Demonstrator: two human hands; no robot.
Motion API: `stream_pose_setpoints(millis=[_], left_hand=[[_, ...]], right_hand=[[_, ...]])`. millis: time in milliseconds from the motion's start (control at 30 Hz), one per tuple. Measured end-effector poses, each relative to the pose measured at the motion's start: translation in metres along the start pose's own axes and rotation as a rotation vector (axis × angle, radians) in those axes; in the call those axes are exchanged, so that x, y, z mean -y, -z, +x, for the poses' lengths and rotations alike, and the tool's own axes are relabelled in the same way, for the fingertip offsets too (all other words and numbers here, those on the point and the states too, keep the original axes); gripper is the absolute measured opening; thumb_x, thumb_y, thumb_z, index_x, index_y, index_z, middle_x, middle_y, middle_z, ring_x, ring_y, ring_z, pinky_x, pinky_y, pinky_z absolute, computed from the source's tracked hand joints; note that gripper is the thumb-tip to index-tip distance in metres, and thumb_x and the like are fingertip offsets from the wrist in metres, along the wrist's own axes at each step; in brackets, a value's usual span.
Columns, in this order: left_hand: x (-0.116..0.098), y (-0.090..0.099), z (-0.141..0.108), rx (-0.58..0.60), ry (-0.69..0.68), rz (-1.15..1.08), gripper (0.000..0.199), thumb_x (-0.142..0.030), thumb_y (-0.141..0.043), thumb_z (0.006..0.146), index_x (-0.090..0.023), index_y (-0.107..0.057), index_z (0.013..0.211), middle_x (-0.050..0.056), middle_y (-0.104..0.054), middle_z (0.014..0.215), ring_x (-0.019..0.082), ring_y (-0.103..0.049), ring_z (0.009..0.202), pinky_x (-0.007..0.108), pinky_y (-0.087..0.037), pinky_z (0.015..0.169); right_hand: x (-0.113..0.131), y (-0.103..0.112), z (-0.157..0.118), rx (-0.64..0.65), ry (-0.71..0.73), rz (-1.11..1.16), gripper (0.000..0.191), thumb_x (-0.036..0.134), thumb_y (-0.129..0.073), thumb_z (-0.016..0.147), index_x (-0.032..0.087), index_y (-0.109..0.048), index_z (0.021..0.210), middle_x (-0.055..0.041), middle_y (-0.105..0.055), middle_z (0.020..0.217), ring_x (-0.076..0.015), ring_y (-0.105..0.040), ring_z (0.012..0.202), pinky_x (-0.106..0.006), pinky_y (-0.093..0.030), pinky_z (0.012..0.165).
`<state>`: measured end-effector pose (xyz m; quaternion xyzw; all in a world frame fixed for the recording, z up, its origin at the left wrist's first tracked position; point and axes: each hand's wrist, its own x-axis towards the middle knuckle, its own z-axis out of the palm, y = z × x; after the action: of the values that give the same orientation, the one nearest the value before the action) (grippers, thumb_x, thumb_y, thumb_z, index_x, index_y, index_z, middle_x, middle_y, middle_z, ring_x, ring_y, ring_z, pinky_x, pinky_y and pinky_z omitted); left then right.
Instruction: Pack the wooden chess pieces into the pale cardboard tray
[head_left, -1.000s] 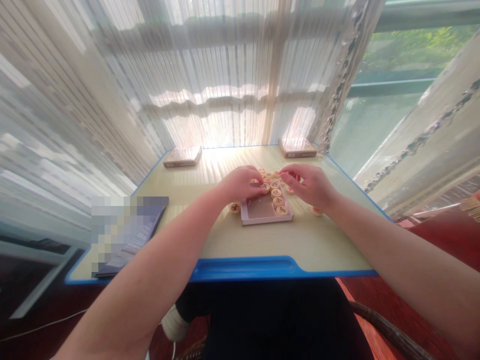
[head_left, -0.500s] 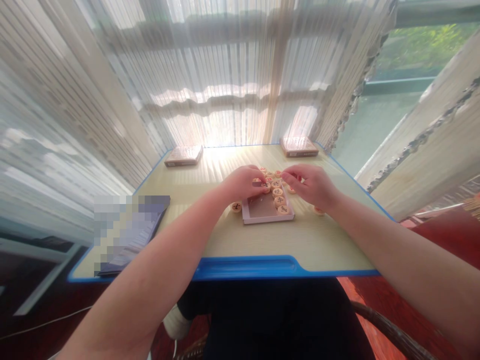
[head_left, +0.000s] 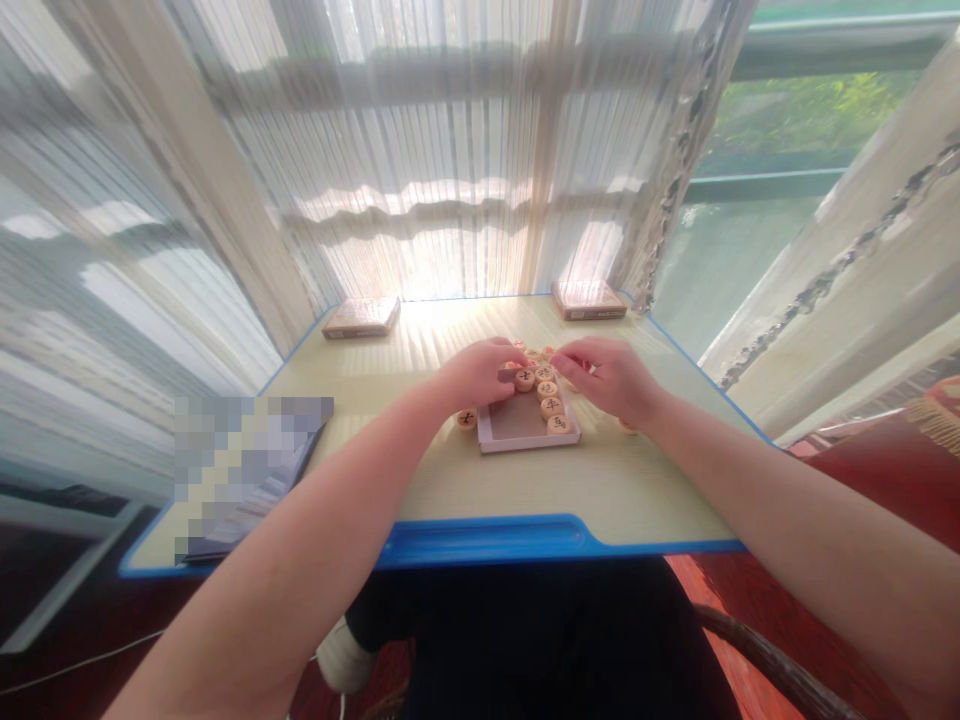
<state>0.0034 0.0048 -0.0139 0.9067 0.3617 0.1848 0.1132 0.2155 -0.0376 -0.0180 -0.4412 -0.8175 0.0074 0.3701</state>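
A shallow white box lies on the pale table, with several round wooden pieces bearing dark characters along its right side, one of them a piece in the near right corner. My left hand is over the box's far left corner, its fingers around the edge of a piece. Beyond the box are more pieces with red characters, partly hidden. My right hand is at the far right of the box, fingers bent together over pieces; what they hold is hidden. A loose piece lies left of the box.
Two flat boxes stand at the table's far edge, one on the left and one on the right. A dark-edged folder, partly pixelated, lies at the left. A blue tray groove runs along the near edge.
The view has shifted slightly. My left fingertips have drawn back a little from the piece at the box's far side, showing more of its face. My right hand remains near the far right pieces.
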Motion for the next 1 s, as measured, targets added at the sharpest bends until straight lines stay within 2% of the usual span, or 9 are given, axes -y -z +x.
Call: stream_pose_setpoints(millis=[200, 567, 767, 1000], left_hand=[[0.0003, -0.0017, -0.0002, -0.001, 0.004, 0.030, 0.042, -0.019, -0.054, 0.071, -0.022, -0.064, 0.111, 0.005, -0.061, 0.108, 0.020, -0.059, 0.095, 0.032, -0.049, 0.085], [0.0012, -0.0037, 0.0010, -0.008, -0.018, 0.035, 0.039, -0.018, -0.053, 0.070, -0.021, -0.066, 0.107, 0.005, -0.062, 0.105, 0.022, -0.059, 0.097, 0.033, -0.048, 0.087], [-0.0008, -0.0031, 0.0013, -0.047, 0.000, -0.003, 0.033, -0.030, -0.056, 0.074, -0.020, -0.068, 0.103, 0.006, -0.064, 0.099, 0.021, -0.059, 0.093, 0.033, -0.048, 0.082], [0.0004, -0.0050, 0.0035, -0.040, -0.012, -0.035, 0.024, -0.032, -0.059, 0.073, -0.021, -0.071, 0.091, 0.005, -0.064, 0.098, 0.021, -0.059, 0.096, 0.033, -0.048, 0.085]], right_hand=[[-0.0009, -0.0007, -0.0007, -0.006, -0.002, -0.009, 0.031, 0.037, -0.048, 0.087, 0.019, -0.067, 0.070, -0.0012, -0.059, 0.060, -0.0132, -0.050, 0.057, -0.026, -0.038, 0.058], [-0.0037, -0.0017, -0.0011, -0.001, -0.006, -0.007, 0.029, 0.033, -0.050, 0.085, 0.019, -0.065, 0.066, -0.0013, -0.060, 0.060, -0.0131, -0.050, 0.056, -0.026, -0.038, 0.057], [-0.0030, -0.0007, -0.0021, 0.004, -0.022, -0.006, 0.029, 0.033, -0.050, 0.085, 0.019, -0.065, 0.065, -0.0010, -0.061, 0.060, -0.0128, -0.050, 0.055, -0.026, -0.038, 0.055], [-0.0018, 0.0000, -0.0021, 0.011, -0.016, -0.005, 0.029, 0.032, -0.050, 0.085, 0.020, -0.063, 0.062, -0.0004, -0.058, 0.057, -0.0125, -0.048, 0.053, -0.026, -0.038, 0.054]])
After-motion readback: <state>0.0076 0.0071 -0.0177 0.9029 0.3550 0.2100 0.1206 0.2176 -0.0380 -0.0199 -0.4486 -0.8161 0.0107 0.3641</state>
